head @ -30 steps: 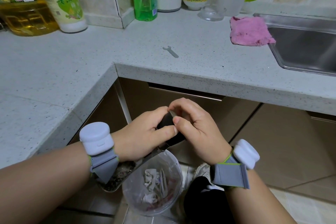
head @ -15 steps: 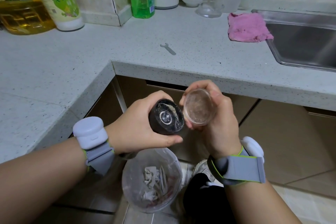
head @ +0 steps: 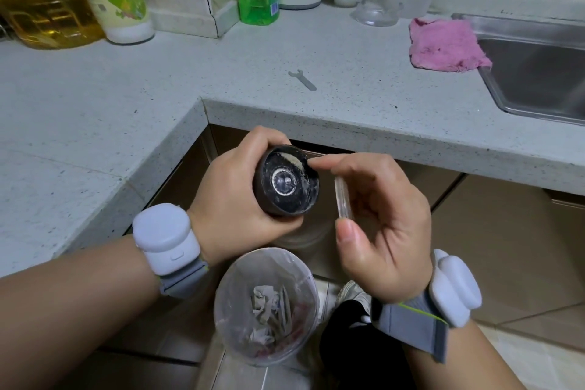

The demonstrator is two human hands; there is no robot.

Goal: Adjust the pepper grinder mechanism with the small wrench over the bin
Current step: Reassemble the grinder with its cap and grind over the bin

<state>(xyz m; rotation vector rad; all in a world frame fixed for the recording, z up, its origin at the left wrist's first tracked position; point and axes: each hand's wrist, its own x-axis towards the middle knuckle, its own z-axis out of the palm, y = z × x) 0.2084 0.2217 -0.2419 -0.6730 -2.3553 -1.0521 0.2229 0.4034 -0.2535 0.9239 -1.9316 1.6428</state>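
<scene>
**Grinder held open-end up above the bin, wrench lying on the counter**

The left hand (head: 240, 196) wraps its fingers closed around the dark pepper grinder (head: 286, 182), tipped so its open end faces the camera; a round metal mechanism with a central pin shows inside, with pale dust along the upper inner rim. At 3 o'clock from the grinder, just beside it, the right hand (head: 384, 225) pinches a thin clear cap (head: 342, 198), seen edge-on, between thumb below and fingers above; its index fingertip touches the grinder's rim at about 1 o'clock. Both wrists carry grey strapped bands with white pods.

At 6 o'clock from the grinder, lower down on the floor, stands the lined bin (head: 266, 304) with crumpled paper inside. The small wrench (head: 302, 79) lies flat on the speckled countertop (head: 126, 98) at 12 o'clock from the hands, apart from both. A pink cloth (head: 446, 46) sits at 2 o'clock, touching the edge of the steel sink (head: 538, 72).
</scene>
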